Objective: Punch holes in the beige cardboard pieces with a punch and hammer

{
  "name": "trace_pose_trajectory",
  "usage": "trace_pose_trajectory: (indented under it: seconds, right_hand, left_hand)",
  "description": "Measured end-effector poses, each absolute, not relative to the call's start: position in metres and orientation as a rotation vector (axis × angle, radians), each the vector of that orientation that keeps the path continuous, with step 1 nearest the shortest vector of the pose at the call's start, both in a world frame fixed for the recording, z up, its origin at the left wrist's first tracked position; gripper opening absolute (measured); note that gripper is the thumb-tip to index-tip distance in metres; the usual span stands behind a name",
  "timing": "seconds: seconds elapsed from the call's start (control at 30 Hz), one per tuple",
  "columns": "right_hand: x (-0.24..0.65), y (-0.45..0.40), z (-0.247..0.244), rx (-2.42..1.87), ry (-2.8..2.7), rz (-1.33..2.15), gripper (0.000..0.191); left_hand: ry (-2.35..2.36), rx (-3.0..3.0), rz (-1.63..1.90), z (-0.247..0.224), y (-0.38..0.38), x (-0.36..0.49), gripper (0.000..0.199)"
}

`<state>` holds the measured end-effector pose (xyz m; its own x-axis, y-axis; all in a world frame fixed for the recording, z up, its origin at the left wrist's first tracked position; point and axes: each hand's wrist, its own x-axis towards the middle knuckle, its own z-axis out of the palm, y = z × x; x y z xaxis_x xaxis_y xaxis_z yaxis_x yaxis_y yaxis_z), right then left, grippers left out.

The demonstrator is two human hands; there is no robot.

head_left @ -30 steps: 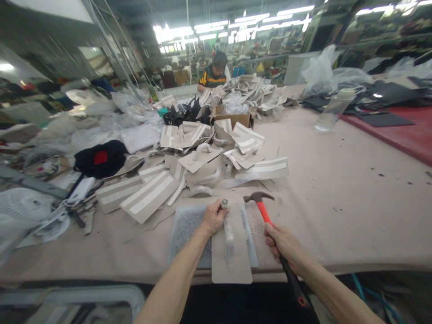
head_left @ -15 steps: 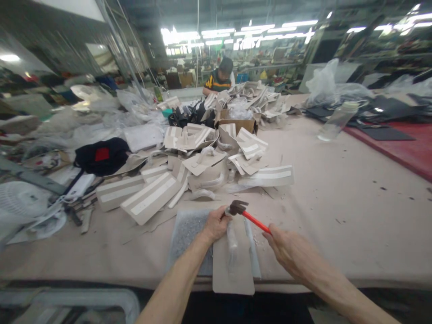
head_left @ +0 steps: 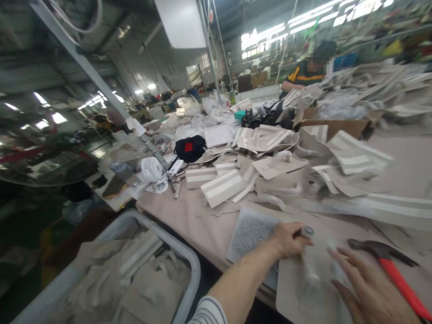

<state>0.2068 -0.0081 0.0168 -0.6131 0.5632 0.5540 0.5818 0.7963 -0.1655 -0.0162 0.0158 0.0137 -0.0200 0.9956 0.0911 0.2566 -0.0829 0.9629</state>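
Observation:
My left hand [head_left: 290, 240] is closed around a short round metal punch [head_left: 307, 231], held upright at the top end of a beige panel [head_left: 290, 288]. A strap handle in clear plastic wrap [head_left: 311, 274] runs along this panel. My right hand [head_left: 366, 285] is blurred, its fingers stretched out and apart beside the wrapped handle, touching the panel or its plastic. Just right of that hand lies a claw hammer [head_left: 405, 283] with a dark head and red handle. Under the panel's left side is a worn grey board [head_left: 251, 231].
Beige panels with white strips [head_left: 224, 186] are heaped behind my hands. A white fan [head_left: 151, 170] and a dark cap [head_left: 190, 148] are further left. A grey-rimmed bin [head_left: 194, 265] of beige pieces stands lower left. Another person [head_left: 308, 74] sits across the table.
My view has turned left, bringing the bin into sight. My right hand has let go of the hammer, now lying on the right, and has moved to the panel. My left hand keeps the punch.

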Motion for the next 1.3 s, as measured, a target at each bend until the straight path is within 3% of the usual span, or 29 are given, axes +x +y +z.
trace_pose_trajectory:
  seconds: [0.1, 0.2, 0.37, 0.47, 0.6, 0.67, 0.9, 1.03, 1.3]
  right_hand:
    - [0.161, -0.015, 0.021, -0.413, -2.511, -0.197, 0.043]
    - [0.143, -0.014, 0.022, -0.391, -2.617, -0.285, 0.039]
    - [0.156, -0.020, 0.065, -1.274, -2.809, -0.196, 0.019]
    - [0.154, -0.031, 0.089, -1.741, -2.596, 0.083, 0.022]
    - [0.138, -0.047, 0.079, -1.899, -2.299, 0.420, 0.038]
    - [0.133, -0.056, 0.065, -1.896, -2.272, 0.499, 0.037]
    - [0.132, -0.064, 0.045, -1.760, -2.249, 0.514, 0.042]
    - [0.128, -0.062, 0.041, -1.770, -2.182, 0.658, 0.036]
    - [0.165, -0.069, 0.044, -1.594, -2.075, 0.767, 0.046]
  left_hand:
    - [1.403, 1.254, 1.204, 0.014, 0.019, -0.011, 0.025]
    - [1.447, 1.134, 1.290, 0.013, 0.028, -0.016, 0.024]
    - [1.476, 0.823, 1.590, 0.041, 0.027, -0.044, 0.028]
    - [1.363, 0.944, 1.801, 0.062, 0.017, -0.066, 0.027]
    - [1.307, 1.092, 1.673, 0.064, 0.000, -0.069, 0.027]
    - [1.288, 1.105, 1.578, 0.055, -0.007, -0.056, 0.027]
    - [1.170, 1.180, 1.389, 0.021, -0.003, -0.009, 0.021]
    - [1.182, 1.224, 1.329, 0.006, 0.000, -0.004, 0.017]
    - [1.221, 1.182, 1.284, -0.003, -0.009, -0.006, 0.021]
